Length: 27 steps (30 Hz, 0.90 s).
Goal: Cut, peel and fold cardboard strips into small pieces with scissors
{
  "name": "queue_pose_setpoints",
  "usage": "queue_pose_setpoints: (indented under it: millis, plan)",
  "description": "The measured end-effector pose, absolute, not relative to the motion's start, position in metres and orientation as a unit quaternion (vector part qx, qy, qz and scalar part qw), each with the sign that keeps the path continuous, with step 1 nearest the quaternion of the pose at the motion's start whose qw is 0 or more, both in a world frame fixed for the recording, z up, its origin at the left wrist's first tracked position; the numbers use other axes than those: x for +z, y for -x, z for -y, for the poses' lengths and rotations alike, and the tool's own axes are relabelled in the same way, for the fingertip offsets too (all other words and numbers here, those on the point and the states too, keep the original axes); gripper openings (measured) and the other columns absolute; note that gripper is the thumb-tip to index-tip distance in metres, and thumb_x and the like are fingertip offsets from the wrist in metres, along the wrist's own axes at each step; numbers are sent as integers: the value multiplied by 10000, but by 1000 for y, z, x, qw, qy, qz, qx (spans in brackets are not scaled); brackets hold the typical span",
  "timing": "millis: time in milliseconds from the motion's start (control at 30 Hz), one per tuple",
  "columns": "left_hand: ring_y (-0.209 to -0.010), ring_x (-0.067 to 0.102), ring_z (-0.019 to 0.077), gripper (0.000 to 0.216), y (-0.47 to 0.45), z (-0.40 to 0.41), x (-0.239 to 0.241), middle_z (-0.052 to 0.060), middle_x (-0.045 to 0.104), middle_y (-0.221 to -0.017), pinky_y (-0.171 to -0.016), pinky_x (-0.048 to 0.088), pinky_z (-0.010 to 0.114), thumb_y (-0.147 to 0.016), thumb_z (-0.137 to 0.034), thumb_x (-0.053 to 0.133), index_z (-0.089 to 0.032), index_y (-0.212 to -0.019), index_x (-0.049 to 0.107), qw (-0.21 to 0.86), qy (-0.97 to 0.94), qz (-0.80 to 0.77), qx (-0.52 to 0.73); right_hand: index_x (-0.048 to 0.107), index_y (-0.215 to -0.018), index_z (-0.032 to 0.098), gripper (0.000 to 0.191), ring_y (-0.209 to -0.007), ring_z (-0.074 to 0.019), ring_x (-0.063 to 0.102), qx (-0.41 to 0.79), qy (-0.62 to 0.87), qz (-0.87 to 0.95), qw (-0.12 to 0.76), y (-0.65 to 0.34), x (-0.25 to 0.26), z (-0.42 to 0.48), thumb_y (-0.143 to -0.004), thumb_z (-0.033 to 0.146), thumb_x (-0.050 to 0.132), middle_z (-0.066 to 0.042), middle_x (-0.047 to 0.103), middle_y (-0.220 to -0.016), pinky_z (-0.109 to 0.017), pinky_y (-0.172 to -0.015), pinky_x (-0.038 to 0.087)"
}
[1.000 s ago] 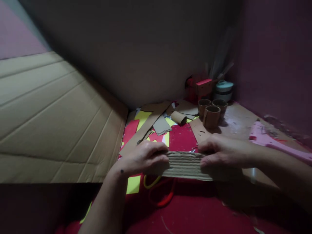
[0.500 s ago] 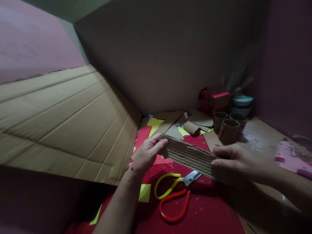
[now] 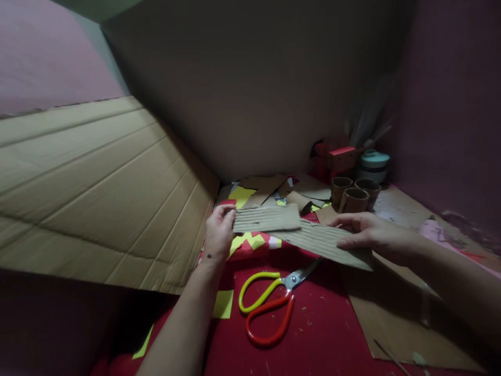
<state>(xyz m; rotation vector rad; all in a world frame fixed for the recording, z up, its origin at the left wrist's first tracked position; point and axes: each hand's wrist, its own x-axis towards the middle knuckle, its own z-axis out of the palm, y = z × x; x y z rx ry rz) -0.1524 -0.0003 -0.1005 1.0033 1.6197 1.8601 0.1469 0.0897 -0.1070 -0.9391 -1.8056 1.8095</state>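
Observation:
My left hand [image 3: 219, 231] pinches the left end of a short corrugated cardboard strip [image 3: 270, 218]. A longer corrugated strip [image 3: 332, 245], tapering at its left, is gripped between thumb and fingers of my right hand [image 3: 368, 235]. The short strip's right end overlaps the long one in front; whether they touch I cannot tell. Below them, scissors [image 3: 290, 283] with one yellow and one red handle lie on the red surface [image 3: 313, 329], their blade tips pointing up and right.
A large creased cardboard sheet [image 3: 97, 193] leans at the left. Behind my hands lie cardboard scraps [image 3: 266, 188]. Cardboard tubes [image 3: 354, 201] stand at right, near a teal-lidded container [image 3: 373, 164]. A pink glue gun [image 3: 434, 230] and flat cardboard [image 3: 391, 308] are nearer my right arm.
The cardboard, earlier seen as one strip stretched between both hands, now shows as two overlapping strips, one per hand. My left hand has moved left and turned. The view has shifted slightly.

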Motion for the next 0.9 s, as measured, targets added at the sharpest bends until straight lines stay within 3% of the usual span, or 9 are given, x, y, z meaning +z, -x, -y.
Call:
queue_pose_setpoints:
  millis: [133,233,333,400,433,567,667,767,900]
  plan:
    - [-379,447,39,219,166,0,-97,-53,548,-666,-343,302,136,-763,-246,587,-172,-955,512,182,-274,-582,744,728,-923,211,315,-838,-251,658,669,344,593,287,-139,-120,-93,-613,225,784,-84,707,-987,-354,-682,539]
    - [-419,481,29,319,158,1,-92,-52,563,-766,-367,330,127,-735,-214,611,-219,-1029,487,209,-248,-558,764,699,-1041,218,378,-844,-267,653,622,355,614,332,-134,-130,-95,-674,285,760,-91,694,-1013,-403,-699,542]
    - [-493,571,85,345,137,2,-92,-16,599,-776,-408,413,176,-658,-168,655,-190,-968,504,291,-249,-539,751,645,-1171,236,428,-939,-305,625,436,371,728,377,-130,-133,-90,-759,343,686,-102,677,-1035,-491,-821,502]
    - [-570,618,124,321,117,4,-97,9,615,-757,-497,490,227,-603,-131,679,-163,-876,512,348,-251,-528,733,656,-1158,225,394,-1089,-335,556,294,329,802,403,-128,-130,-78,-781,340,658,-120,650,-1112,-530,-947,422]
    - [-596,627,130,326,106,5,-99,10,620,-748,-554,517,250,-580,-112,689,-161,-847,508,373,-252,-523,724,660,-1143,219,364,-1122,-331,536,279,305,816,404,-126,-127,-71,-802,345,637,-122,641,-1147,-527,-986,392]
    - [-650,651,151,345,60,17,-109,5,638,-723,-639,526,275,-564,-147,746,-168,-813,508,463,-280,-505,673,565,-1259,238,415,-970,-250,618,486,290,745,354,-112,-112,-39,-867,374,574,-77,667,-1109,-425,-887,482]
    - [-627,632,150,323,42,28,-109,13,647,-751,-588,513,276,-653,-253,750,-172,-867,523,528,-367,-498,582,630,-1094,221,273,-890,-194,638,637,236,628,379,-104,-108,-30,-826,257,594,-35,683,-1029,-331,-823,507]
    - [-647,597,122,241,47,34,-103,-1,620,-786,-572,488,237,-836,-325,611,-197,-1029,542,433,-477,-513,567,623,-1037,193,256,-608,-136,605,738,253,527,338,-104,-112,-32,-783,222,606,-4,671,-795,-248,-536,495]
    - [-735,590,117,256,66,33,-101,3,599,-867,-631,480,229,-889,-179,510,-257,-1117,595,320,-598,-504,535,628,-931,180,201,-415,-91,482,765,281,480,324,-107,-116,-37,-735,223,637,39,576,-592,-193,-345,398]
